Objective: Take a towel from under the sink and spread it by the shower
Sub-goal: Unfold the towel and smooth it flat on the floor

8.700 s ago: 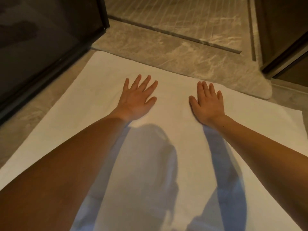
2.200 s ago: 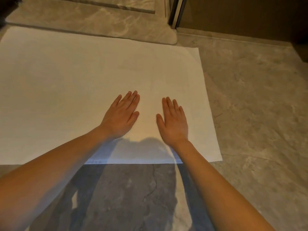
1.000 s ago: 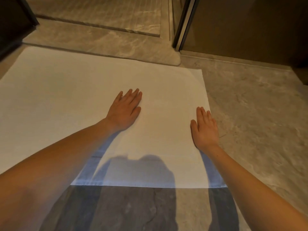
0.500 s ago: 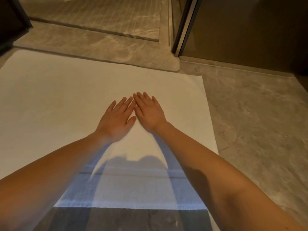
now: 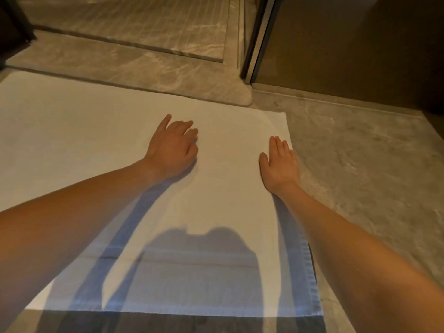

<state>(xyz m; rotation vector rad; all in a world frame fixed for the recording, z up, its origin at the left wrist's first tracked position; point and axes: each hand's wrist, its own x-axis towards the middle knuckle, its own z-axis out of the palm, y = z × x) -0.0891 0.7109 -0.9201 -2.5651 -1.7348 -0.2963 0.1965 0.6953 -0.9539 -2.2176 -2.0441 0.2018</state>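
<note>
No word, label, brand mark, number or sign could be read anywhere in view. The white towel (image 5: 115,131) was plain, and the marbled floor (image 5: 360,179) and the shower door frame (image 5: 258,39) bore no markings.

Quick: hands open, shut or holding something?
Left hand: open, fingers bent, on the white rectangular cloth towel.
Right hand: open, flat on its right edge.

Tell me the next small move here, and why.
Probably slide the right hand forward along the right edge of the towel: a faint crease curves across its far right corner, while the rest lies flat beside the shower threshold.
</note>
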